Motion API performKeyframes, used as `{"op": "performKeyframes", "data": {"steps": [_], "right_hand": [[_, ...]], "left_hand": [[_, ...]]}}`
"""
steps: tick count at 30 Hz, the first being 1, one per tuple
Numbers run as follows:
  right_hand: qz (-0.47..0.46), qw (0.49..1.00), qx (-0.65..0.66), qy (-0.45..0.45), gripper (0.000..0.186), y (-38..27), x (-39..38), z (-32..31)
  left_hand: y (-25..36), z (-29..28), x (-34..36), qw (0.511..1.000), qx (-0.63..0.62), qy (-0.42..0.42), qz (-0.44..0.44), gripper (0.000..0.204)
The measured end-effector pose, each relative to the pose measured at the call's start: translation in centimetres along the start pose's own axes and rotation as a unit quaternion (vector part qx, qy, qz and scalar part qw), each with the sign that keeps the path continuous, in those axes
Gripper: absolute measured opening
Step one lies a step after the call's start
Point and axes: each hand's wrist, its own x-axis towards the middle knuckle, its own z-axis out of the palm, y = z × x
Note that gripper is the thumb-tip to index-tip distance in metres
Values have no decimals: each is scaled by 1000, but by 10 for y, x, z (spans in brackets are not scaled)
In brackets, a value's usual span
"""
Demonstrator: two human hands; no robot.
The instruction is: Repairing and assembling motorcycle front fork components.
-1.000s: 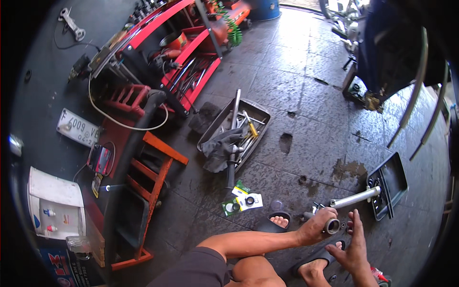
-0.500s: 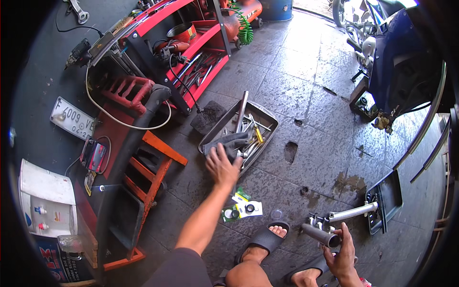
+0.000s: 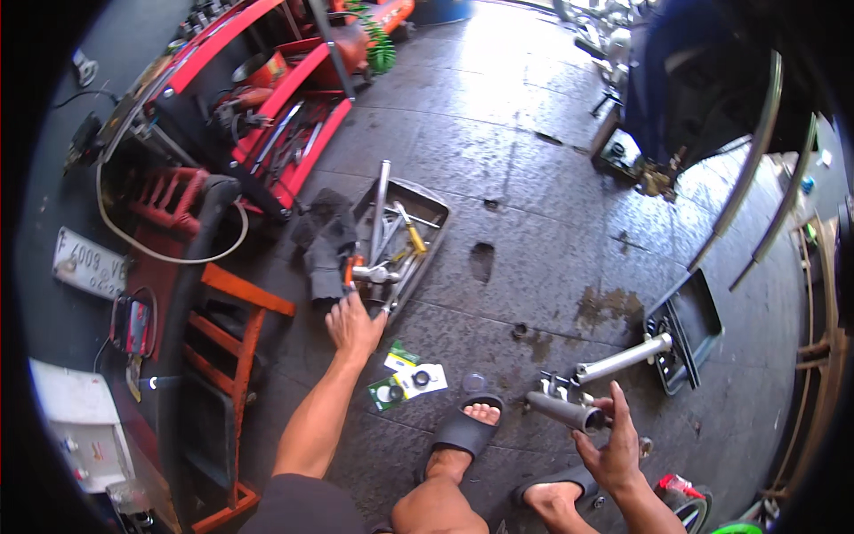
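My left hand point(image 3: 356, 327) is at the near end of the black tool tray point(image 3: 433, 211), fingers apart, by an orange-handled tool point(image 3: 354, 271) and a dark rag point(image 3: 322, 236). The tray holds wrenches, a long steel bar point(image 3: 383, 187) and a yellow-handled tool point(image 3: 414, 236). My right hand point(image 3: 607, 436) grips the end of a grey metal tube point(image 3: 559, 406) between thumb and fingers, index raised. Behind it a silver fork tube point(image 3: 623, 356) with a clamp reaches onto a second black tray point(image 3: 709, 303). Small packaged rings point(image 3: 420, 376) lie on the floor near my sandalled foot.
A red tool trolley point(image 3: 311, 133) and orange metal frame point(image 3: 245, 343) stand at the left, beside a white dispenser point(image 3: 76, 409). A dark blue motorcycle point(image 3: 667, 89) is at the upper right, with long curved strips point(image 3: 756, 178) hanging nearby. Tiled floor point(image 3: 480, 151) spans the middle.
My left hand left the tube, reached to the tool tray, then came lower. The dark rag now lies further left, uncovering the orange-handled tool. My right hand has taken hold of the tube.
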Motion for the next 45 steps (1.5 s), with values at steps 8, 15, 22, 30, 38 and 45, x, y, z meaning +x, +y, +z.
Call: {"op": "performKeyframes", "data": {"steps": [8, 15, 22, 30, 38, 45], "right_hand": [[62, 995, 44, 57, 102, 6, 7, 10], [72, 992, 77, 75, 100, 1, 23, 12], [50, 995, 53, 74, 102, -21, 25, 27], [53, 990, 90, 99, 105, -22, 12, 39], [37, 975, 141, 166, 106, -16, 8, 58], [41, 968, 154, 191, 110, -16, 1, 69]], "left_hand": [[6, -36, -1, 990, -51, -131, -8, 45], [62, -102, -123, 884, 13, -369, 286, 37], [162, -12, -226, 665, 20, -491, 562, 27], [99, 33, -210, 890, -185, -260, 325, 31], [18, 58, -146, 964, -35, -131, 227, 54], [134, -48, -159, 856, -418, -167, 253, 43]]}}
